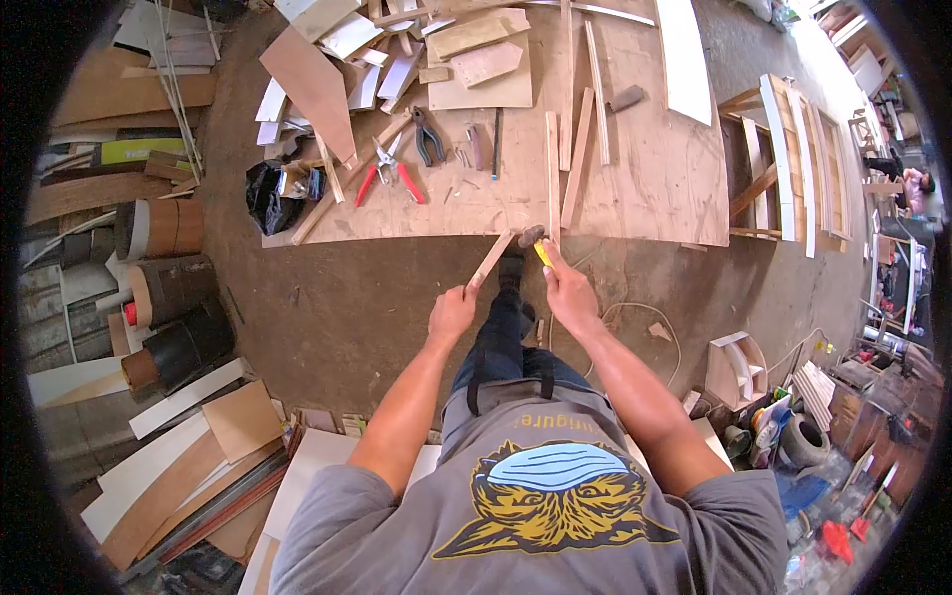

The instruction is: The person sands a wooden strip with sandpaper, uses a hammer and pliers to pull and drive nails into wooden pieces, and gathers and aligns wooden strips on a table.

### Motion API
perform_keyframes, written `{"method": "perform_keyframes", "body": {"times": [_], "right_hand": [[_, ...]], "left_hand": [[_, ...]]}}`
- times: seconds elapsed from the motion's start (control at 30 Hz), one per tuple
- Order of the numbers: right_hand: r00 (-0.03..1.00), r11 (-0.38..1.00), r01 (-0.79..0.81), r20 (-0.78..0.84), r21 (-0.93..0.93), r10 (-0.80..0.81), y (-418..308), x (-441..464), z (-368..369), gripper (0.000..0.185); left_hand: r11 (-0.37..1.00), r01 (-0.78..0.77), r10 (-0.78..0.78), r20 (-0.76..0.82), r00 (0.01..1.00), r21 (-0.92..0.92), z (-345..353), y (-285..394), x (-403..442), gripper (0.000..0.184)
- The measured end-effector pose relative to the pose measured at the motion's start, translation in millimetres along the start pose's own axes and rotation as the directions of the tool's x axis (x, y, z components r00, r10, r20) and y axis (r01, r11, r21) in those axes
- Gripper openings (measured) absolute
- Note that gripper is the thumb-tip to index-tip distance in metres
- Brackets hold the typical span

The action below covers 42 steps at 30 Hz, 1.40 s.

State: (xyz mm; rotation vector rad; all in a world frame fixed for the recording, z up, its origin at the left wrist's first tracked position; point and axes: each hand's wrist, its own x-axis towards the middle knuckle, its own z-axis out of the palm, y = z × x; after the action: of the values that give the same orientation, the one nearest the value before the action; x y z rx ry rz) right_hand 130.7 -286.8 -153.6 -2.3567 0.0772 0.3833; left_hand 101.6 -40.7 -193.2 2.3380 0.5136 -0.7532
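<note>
My left hand (453, 311) is closed round the lower end of a short wooden strip (491, 258), which slants up to the right toward the table's front edge. My right hand (572, 296) grips a hammer (542, 254) by its yellow handle; the dark head is near the strip's upper end, just off the table edge. On the wooden table (654, 188) lie red-handled pliers (389, 175), dark pliers (427, 137), a dark pencil-like stick (496, 145) and several long wooden strips (578, 159).
Wood offcuts (476, 61) are piled at the table's back left, and a black bag (270, 201) sits at its left corner. A wooden frame (793, 159) stands to the right. Boards (188, 476) lie at lower left. A cable (674, 337) crosses the floor.
</note>
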Motion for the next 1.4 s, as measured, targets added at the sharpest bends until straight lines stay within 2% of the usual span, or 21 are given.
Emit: {"method": "perform_keyframes", "body": {"times": [0.1, 0.3, 0.4, 0.5, 0.6, 0.7, 0.8, 0.9, 1.1, 1.2, 1.3, 1.4], "right_hand": [[0.998, 0.998, -0.041, 0.048, -0.043, 0.043, -9, 4, -7, 0.051], [0.983, 0.993, 0.119, -0.141, -0.008, -0.119, -46, 23, -22, 0.051], [0.995, 0.984, 0.080, -0.047, -0.157, -0.088, -37, 26, -8, 0.050], [0.991, 0.965, -0.018, 0.120, -0.262, 0.051, -44, 28, -20, 0.050], [0.992, 0.995, 0.035, -0.121, -0.091, -0.046, -49, 25, -22, 0.052], [0.999, 0.983, 0.040, -0.021, -0.178, -0.044, -39, 21, -5, 0.053], [0.988, 0.960, -0.008, 0.146, -0.279, 0.051, -46, 22, -9, 0.053], [0.985, 0.986, 0.101, -0.124, -0.132, -0.117, -49, 20, -10, 0.053], [0.996, 0.944, 0.056, 0.084, -0.326, -0.030, -43, 21, -13, 0.052], [0.973, 0.975, 0.117, -0.173, -0.187, -0.150, -52, 16, -17, 0.051], [0.996, 0.929, 0.053, 0.089, -0.367, -0.021, -38, 16, -5, 0.051], [0.999, 0.940, 0.043, 0.033, -0.339, -0.034, -32, 21, -7, 0.051]], "left_hand": [[1.000, 0.020, -0.020, 0.028, 0.999, 0.001, -7, 7, -4, 0.062], [0.999, -0.014, 0.012, 0.030, 0.999, 0.048, -3, 0, 3, 0.064], [0.998, 0.005, -0.006, 0.026, 1.000, 0.064, -4, 1, 2, 0.064], [0.998, 0.027, -0.029, 0.032, 0.999, 0.055, -6, 5, 0, 0.063], [0.998, 0.023, -0.024, 0.025, 0.999, 0.056, -4, 3, -2, 0.063], [0.999, 0.030, -0.030, 0.015, 0.999, 0.031, -6, 7, -6, 0.064], [0.999, 0.041, -0.042, 0.022, 0.999, 0.020, -8, 10, -3, 0.064], [0.999, 0.027, -0.028, 0.023, 0.999, 0.033, -2, 1, 1, 0.064], [0.999, 0.031, -0.032, 0.024, 0.999, 0.035, -3, 2, 2, 0.064], [0.998, 0.036, -0.038, 0.028, 0.999, 0.047, -1, 0, 1, 0.062], [0.998, 0.042, -0.043, 0.022, 0.999, 0.053, -1, 0, -1, 0.061], [0.998, 0.031, -0.033, 0.031, 0.999, 0.055, -4, 3, 4, 0.061]]}}
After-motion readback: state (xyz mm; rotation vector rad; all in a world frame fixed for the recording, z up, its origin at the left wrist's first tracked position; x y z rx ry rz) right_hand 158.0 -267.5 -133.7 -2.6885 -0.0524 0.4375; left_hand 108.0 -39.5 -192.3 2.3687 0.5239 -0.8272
